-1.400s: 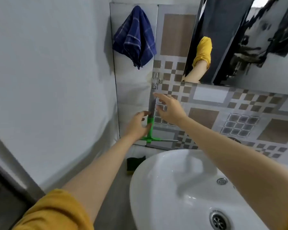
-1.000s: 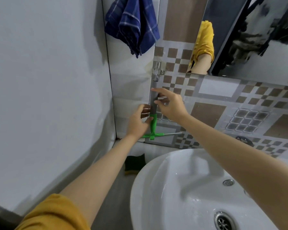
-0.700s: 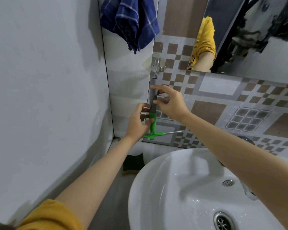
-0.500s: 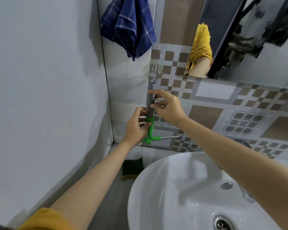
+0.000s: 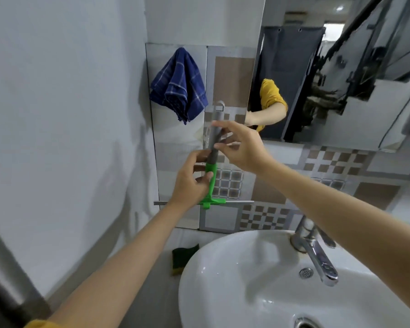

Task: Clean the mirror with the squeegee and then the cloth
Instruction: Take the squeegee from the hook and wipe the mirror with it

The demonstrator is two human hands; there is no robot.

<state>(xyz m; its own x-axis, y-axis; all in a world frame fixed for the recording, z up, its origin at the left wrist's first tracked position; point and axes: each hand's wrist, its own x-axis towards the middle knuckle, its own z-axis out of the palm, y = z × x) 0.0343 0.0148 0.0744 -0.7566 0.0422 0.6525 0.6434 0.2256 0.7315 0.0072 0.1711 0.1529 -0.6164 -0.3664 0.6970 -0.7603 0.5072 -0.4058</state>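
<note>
A squeegee (image 5: 211, 183) with a grey upper handle, green lower handle and thin horizontal blade stands upright in front of the tiled wall. My left hand (image 5: 191, 181) grips the green part. My right hand (image 5: 240, 146) pinches the grey part higher up with thumb and fingers. The handle's top loop shows free above my fingers. A blue checked cloth (image 5: 179, 85) hangs on the wall at upper left of the squeegee. The mirror (image 5: 341, 74) fills the upper right and reflects a yellow sleeve and an arm.
A white basin (image 5: 223, 280) lies below with a chrome tap (image 5: 315, 254) at its right back. A green and yellow sponge (image 5: 181, 258) rests on the ledge left of the basin. A plain white wall closes off the left side.
The squeegee has come up off its wall hook and away from the tiles, held in both hands. The view has tilted so more mirror and the tap show.
</note>
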